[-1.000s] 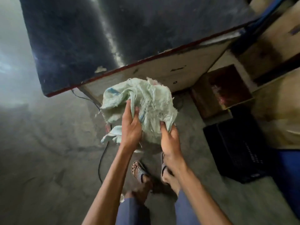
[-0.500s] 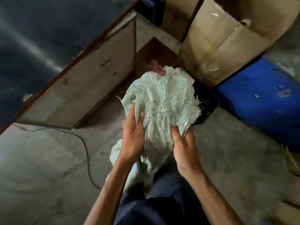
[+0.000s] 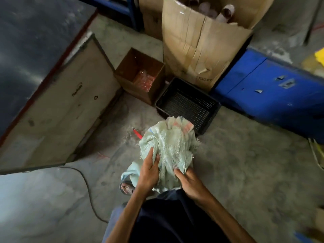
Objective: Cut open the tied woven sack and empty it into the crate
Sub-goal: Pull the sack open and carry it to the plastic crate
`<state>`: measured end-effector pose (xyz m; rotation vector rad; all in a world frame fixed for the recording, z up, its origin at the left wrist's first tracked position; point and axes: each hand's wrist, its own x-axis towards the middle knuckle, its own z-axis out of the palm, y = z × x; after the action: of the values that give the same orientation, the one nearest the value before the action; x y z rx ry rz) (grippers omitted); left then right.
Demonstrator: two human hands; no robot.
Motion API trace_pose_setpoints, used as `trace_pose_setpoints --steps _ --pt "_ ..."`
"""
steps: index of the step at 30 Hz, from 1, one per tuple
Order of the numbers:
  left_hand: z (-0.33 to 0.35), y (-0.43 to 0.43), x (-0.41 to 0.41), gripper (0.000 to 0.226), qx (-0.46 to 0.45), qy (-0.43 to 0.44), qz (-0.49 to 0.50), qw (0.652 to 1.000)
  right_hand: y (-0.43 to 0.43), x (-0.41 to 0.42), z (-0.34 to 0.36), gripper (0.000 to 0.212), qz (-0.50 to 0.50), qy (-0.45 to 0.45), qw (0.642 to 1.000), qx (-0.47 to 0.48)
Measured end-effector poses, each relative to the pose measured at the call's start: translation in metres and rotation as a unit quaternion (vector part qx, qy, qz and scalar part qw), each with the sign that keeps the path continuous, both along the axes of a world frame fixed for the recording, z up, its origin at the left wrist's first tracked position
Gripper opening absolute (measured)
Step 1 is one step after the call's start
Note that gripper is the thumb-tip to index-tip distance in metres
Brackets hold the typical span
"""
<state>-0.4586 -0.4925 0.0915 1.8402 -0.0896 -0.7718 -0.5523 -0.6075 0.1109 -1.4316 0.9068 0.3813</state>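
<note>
Item: woven sack (image 3: 169, 148), pale green, frayed, bunched into a loose bundle. Location: held up in front of the person, above the floor (image 3: 245, 163), just near of the crate's near edge. Mouth or tie not discernible in the crumpled folds; whether it has been cut cannot be told. Contents not visible.

Left hand (image 3: 149, 172): grip closed on the sack's left side, thumb pressed into the fabric, fingers wrapped behind. A slack tail of the sack hangs below this hand.

Right hand (image 3: 190, 183): grip closed on the lower right of the bundle, fingertips buried in the weave.

Crate (image 3: 188, 105): black, perforated plastic, on the floor at centre, far of the sack. It appears empty.

Adjacent stock: small brown box (image 3: 140, 74) holding reddish pieces, left of the crate; tall cardboard carton (image 3: 201, 42) far of it; blue cabinet (image 3: 273, 88) to the right; large dark-topped desk (image 3: 40, 55) at left. A red-handled tool (image 3: 137, 133), possibly a cutter, lies on the floor just left of the sack. A cable (image 3: 87, 186) trails across the near-left floor.

Step in hand, by judgement: carrying the sack to the crate, ahead of emptying.

Next move calls for: bringing the bundle over the crate's opening, finding the mouth, then upending it; if tied, the tool must be fetched first.
</note>
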Motion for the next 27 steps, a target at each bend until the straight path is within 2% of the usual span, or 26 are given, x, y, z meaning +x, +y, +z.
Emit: trace_pose_setpoints --steps 1,2,4,7,12,16,17,19,20,22,24,27 --pt "-0.008 -0.016 0.002 0.036 0.026 -0.014 -0.013 0.999 -0.016 -0.002 -0.011 0.061 0.009 0.009 1.0 -0.007" --pt "-0.012 -0.036 0.007 0.035 0.039 -0.012 -0.035 0.999 -0.031 -0.003 -0.02 0.063 0.013 0.014 1.0 -0.003" --pt "-0.021 -0.071 0.02 0.034 0.047 -0.028 -0.07 0.996 -0.058 0.007 -0.028 0.049 -0.021 0.008 1.0 0.015" --pt "-0.039 -0.108 0.049 0.031 0.049 -0.028 -0.108 0.993 -0.083 0.028 -0.038 0.05 -0.045 -0.024 0.999 -0.006" --pt "-0.084 -0.169 0.111 0.03 0.041 -0.013 -0.151 0.988 -0.119 0.067 -0.087 0.025 -0.174 -0.03 0.984 -0.029" --pt "-0.155 -0.21 0.157 0.03 -0.001 0.05 -0.18 0.982 -0.153 0.115 -0.157 0.035 -0.282 -0.05 0.955 -0.079" --pt "-0.176 -0.221 0.169 0.038 -0.003 0.073 -0.176 0.982 -0.164 0.128 -0.176 0.033 -0.311 -0.051 0.946 -0.077" --pt "-0.221 -0.248 0.193 0.064 0.001 0.114 -0.167 0.979 -0.187 0.154 -0.222 0.032 -0.36 -0.084 0.925 -0.088" --pt "-0.25 -0.261 0.202 0.065 0.001 0.098 -0.182 0.978 -0.2 0.168 -0.249 0.032 -0.366 -0.103 0.919 -0.102" --pt "-0.318 -0.287 0.218 0.06 0.056 -0.008 -0.24 0.969 -0.226 0.191 -0.322 0.036 -0.333 -0.105 0.92 -0.177" --pt "-0.404 -0.308 0.233 0.07 0.152 -0.079 -0.278 0.945 -0.252 0.208 -0.42 0.058 -0.295 -0.047 0.929 -0.219" --pt "-0.532 -0.321 0.249 0.085 0.295 -0.098 -0.314 0.897 -0.286 0.216 -0.555 0.095 -0.245 0.117 0.932 -0.238"
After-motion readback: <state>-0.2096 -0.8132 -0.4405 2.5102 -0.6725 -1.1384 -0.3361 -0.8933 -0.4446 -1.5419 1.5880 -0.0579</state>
